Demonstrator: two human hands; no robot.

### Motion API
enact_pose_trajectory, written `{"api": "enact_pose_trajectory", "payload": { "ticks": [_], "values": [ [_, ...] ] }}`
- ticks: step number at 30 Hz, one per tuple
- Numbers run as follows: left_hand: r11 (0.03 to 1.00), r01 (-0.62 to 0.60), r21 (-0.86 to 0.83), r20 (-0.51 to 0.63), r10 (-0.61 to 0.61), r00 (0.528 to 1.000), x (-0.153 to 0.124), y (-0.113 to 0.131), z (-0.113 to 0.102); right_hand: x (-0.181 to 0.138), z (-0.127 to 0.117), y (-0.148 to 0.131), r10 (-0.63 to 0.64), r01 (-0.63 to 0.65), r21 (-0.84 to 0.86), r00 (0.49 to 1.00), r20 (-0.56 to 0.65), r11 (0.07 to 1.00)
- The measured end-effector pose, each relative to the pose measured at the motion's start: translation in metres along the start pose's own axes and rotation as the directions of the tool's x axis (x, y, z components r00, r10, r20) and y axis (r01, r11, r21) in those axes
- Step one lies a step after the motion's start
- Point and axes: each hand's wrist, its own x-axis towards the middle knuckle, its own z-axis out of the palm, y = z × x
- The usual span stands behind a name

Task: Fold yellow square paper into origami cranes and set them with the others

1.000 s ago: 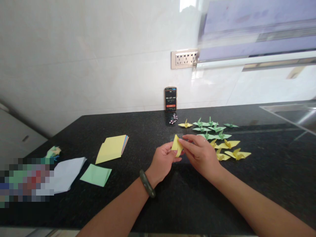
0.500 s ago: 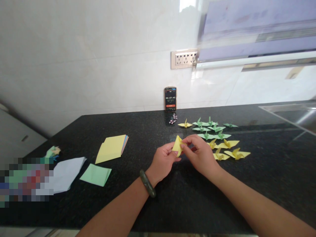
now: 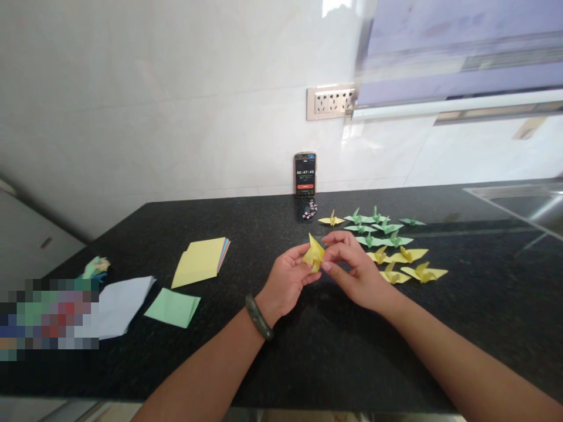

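A small piece of folded yellow origami paper (image 3: 313,253) is held up above the counter, its pointed tip upward. My left hand (image 3: 285,282), with a dark bangle on the wrist, grips it from the left and below. From the other side, my right hand (image 3: 352,271) pinches its right edge between thumb and fingers. Close by on the right, several yellow paper cranes (image 3: 423,272) sit in rows, partly hidden by my right hand. Behind them stand several green paper cranes (image 3: 369,241), and one pale yellow crane (image 3: 331,220) is at their left.
On the black counter (image 3: 246,351) to the left lie stacked yellow sheets (image 3: 200,261), folded green paper (image 3: 172,308) and white paper (image 3: 121,305). A phone (image 3: 305,174) showing a timer leans on the wall, a beaded strap (image 3: 310,210) before it. A sink (image 3: 528,205) is at right.
The yellow paper has turned in my hands and now shows an opened fold with its point up. My right hand's fingers have shifted lower along its edge.
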Motion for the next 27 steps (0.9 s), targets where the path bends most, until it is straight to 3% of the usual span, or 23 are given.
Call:
{"api": "enact_pose_trajectory", "payload": {
  "ticks": [6, 13, 20, 27],
  "values": [
    [0.987, -0.036, 0.158, 0.097, 0.021, 0.995, -0.002, -0.001, 0.0, 0.001, 0.002, 0.003, 0.1, -0.099, 0.042, 0.994, -0.031, 0.994],
    [0.989, 0.057, -0.135, 0.129, -0.04, 0.991, -0.004, 0.0, 0.001, 0.002, 0.0, 0.008, 0.196, -0.178, 0.239, 0.979, -0.055, 0.954],
    [0.963, 0.125, -0.24, 0.184, -0.081, 0.98, -0.004, 0.002, 0.001, 0.0, -0.002, 0.01, 0.053, -0.039, 0.234, 0.997, -0.052, 0.971],
    [0.968, 0.116, -0.225, 0.191, -0.073, 0.979, -0.003, 0.002, 0.002, 0.002, -0.003, 0.002, -0.125, 0.124, -0.024, 0.991, -0.051, 0.992]
  ]
}}
